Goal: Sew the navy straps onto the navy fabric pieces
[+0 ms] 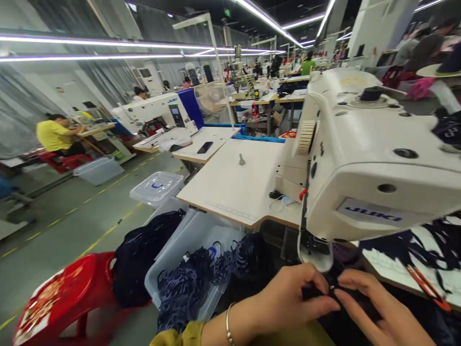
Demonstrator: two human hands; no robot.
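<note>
At the lower right, under the head of a white JUKI sewing machine (367, 178), my two hands nearly meet. My left hand (288, 298), with a bracelet at the wrist, pinches a dark fabric strip between thumb and forefinger. From the other side, my right hand (382, 307) has its thumb and forefinger closed on the same dark fabric strip. A tiny shiny piece (332, 288) shows between the fingertips; its kind is too small to make out. Just behind the fingers is the machine's needle area (317, 252). Dark fabric below blends into shadow.
A clear plastic bin (154, 283) of navy straps (187, 283) stands left of my arm. Beside it, dark fabric (144, 259) lies against a red stool (75, 283). Orange-handled snips (428, 286) lie at right among dark straps. A white table (230, 178) extends behind.
</note>
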